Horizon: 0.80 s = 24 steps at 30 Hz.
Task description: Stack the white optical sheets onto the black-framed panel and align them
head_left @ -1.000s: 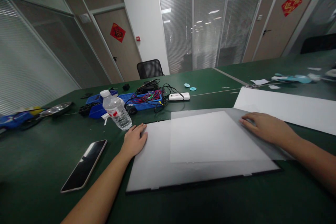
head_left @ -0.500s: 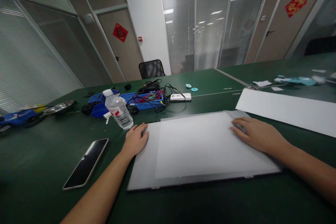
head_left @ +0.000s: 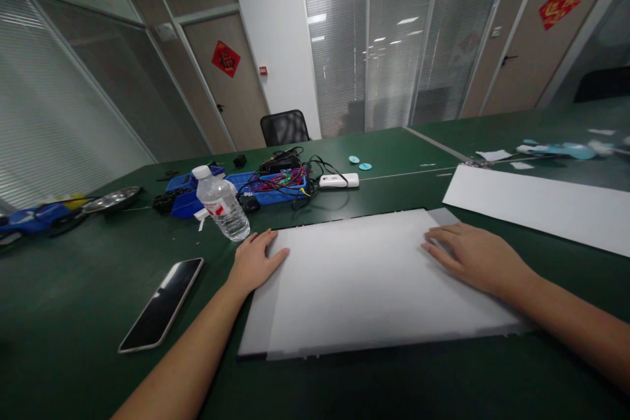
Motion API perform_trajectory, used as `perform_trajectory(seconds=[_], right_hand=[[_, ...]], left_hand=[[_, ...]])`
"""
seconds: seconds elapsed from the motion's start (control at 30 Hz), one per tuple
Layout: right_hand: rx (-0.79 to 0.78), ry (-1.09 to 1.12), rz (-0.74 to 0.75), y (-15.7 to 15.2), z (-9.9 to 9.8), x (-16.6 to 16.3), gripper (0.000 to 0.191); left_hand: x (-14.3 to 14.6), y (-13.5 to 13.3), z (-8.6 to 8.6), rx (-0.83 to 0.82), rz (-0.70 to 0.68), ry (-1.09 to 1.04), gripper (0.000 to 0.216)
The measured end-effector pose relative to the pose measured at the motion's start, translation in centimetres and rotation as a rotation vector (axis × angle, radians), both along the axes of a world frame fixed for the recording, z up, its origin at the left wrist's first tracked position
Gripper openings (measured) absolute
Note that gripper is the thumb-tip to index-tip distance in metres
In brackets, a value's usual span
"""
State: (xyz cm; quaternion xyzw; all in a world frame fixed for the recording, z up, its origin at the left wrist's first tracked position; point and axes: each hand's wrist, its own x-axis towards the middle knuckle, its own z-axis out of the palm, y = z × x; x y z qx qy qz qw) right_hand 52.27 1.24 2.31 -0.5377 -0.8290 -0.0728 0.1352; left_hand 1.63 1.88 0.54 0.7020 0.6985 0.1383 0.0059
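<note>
A large flat panel (head_left: 256, 341) with a dark rim lies on the green table (head_left: 73, 315) in front of me. A thin white sheet (head_left: 364, 282) rests on top of it and covers nearly all of it. My left hand (head_left: 253, 262) lies flat with fingers stretched out on the panel's left edge, touching the sheet's near-left side. My right hand (head_left: 472, 256) presses flat on the sheet's right end, fingers apart. Neither hand grips anything.
A phone (head_left: 162, 305) lies face up at my left. A water bottle (head_left: 221, 205) stands behind my left hand, with blue trays and tangled cables (head_left: 275, 184) beyond. Another long white sheet (head_left: 536, 207) lies at the right. An office chair (head_left: 284, 126) stands past the table.
The top sheet has slid leftward across the panel under my right hand, from covering the right part to nearly all of it. My left hand's fingers have spread toward the sheet.
</note>
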Motion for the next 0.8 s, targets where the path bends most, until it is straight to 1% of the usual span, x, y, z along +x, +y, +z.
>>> perform_trajectory(seconds=[0.1,0.23,0.47,0.8], right_hand=[[-0.019,0.004,0.035,0.0,0.0,-0.2,0.06],[-0.05,0.03,0.057,0.0,-0.1,-0.1,0.059],[-0.016,0.045,0.071,0.0,0.3,0.2,0.059],[-0.04,0.051,0.092,0.1,0.2,0.2,0.056]], left_hand=[[0.0,0.0,0.0,-0.002,0.005,-0.002,0.07],[-0.2,0.1,-0.1,0.008,-0.003,0.001,0.065],[-0.7,0.6,-0.6,0.02,0.03,0.002,0.055],[-1.1,0.8,-0.7,0.032,0.054,-0.044,0.055]])
